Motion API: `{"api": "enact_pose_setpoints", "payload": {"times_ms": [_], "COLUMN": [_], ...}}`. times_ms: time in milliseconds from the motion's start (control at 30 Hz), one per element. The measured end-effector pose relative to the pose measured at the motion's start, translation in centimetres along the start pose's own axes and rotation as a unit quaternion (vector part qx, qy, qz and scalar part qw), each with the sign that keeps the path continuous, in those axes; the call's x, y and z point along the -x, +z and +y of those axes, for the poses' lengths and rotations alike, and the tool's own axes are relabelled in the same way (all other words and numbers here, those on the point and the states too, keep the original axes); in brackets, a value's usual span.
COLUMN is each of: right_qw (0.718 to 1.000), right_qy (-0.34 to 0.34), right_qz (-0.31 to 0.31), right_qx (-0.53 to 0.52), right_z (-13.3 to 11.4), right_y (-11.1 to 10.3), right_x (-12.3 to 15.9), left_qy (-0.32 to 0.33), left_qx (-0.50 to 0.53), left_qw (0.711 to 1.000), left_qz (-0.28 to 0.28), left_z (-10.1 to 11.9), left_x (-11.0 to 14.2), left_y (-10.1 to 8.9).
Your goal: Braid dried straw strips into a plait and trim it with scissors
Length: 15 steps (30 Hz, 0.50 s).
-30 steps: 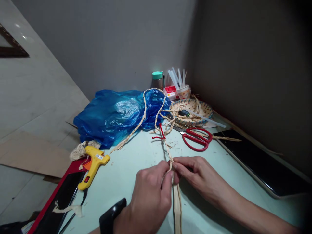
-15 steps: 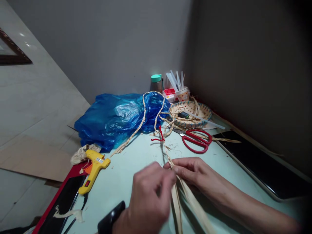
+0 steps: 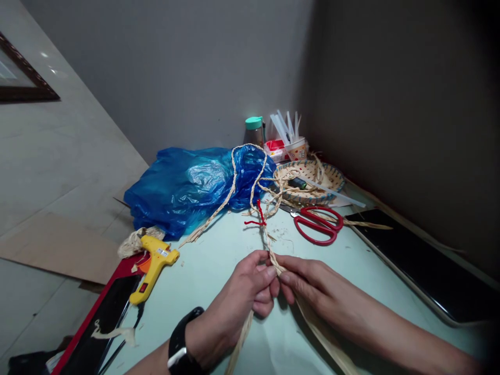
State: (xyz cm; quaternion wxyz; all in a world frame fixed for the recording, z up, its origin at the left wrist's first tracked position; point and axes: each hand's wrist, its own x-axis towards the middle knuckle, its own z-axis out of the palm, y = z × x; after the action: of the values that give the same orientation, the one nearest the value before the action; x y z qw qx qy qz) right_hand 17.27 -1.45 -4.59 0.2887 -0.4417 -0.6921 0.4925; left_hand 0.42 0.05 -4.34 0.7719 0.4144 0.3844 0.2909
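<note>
A pale straw braid [image 3: 273, 259] runs from a red tie [image 3: 259, 214] on the table down to my two hands. With its fingers closed, my left hand [image 3: 260, 284] pinches the braid's lower end from the left; a loose strand [image 3: 241, 338] trails below it. My right hand [image 3: 302, 278] grips the braid from the other side, thumb and forefinger pressed together. Beneath that hand a wider flat strand [image 3: 322, 333] hangs toward me. The finished braid loops back over a blue plastic bag [image 3: 183, 182].
Red-handled scissors [image 3: 318, 225] lie beyond my right hand. Behind them sits a woven basket [image 3: 332, 179] with straw. A yellow glue gun [image 3: 152, 268] rests at the left edge, and a black tablet-like slab [image 3: 422, 263] at the right. A green-lidded jar [image 3: 253, 130] stands at the back.
My left hand has turned and come to the braid beside my right hand, carrying one strand off to the left. Both strands hung together below the hands before. The view has shifted slightly.
</note>
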Motion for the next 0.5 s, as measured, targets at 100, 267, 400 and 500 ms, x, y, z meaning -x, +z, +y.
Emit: {"api": "enact_pose_setpoints", "payload": {"times_ms": [100, 267, 400, 500], "right_qw": [0.992, 0.967, 0.936, 0.912], "right_qy": [0.020, 0.030, 0.029, -0.021], "right_qz": [0.025, 0.023, 0.024, 0.062], "right_qx": [0.123, 0.252, 0.351, 0.406], "right_z": [0.8, 0.9, -0.5, -1.4], "right_y": [0.6, 0.6, -0.4, -0.6], "right_x": [0.3, 0.5, 1.0, 1.5], "left_qy": [-0.006, 0.001, 0.002, 0.013], "left_qx": [-0.021, -0.142, -0.190, -0.185], "left_qw": [1.000, 0.988, 0.977, 0.977], "left_qz": [0.010, 0.064, 0.101, 0.107], "left_z": [-0.2, 0.0, 0.2, 0.1], "left_x": [0.0, 0.3, 0.4, 0.3], "left_y": [0.1, 0.4, 0.6, 0.8]}}
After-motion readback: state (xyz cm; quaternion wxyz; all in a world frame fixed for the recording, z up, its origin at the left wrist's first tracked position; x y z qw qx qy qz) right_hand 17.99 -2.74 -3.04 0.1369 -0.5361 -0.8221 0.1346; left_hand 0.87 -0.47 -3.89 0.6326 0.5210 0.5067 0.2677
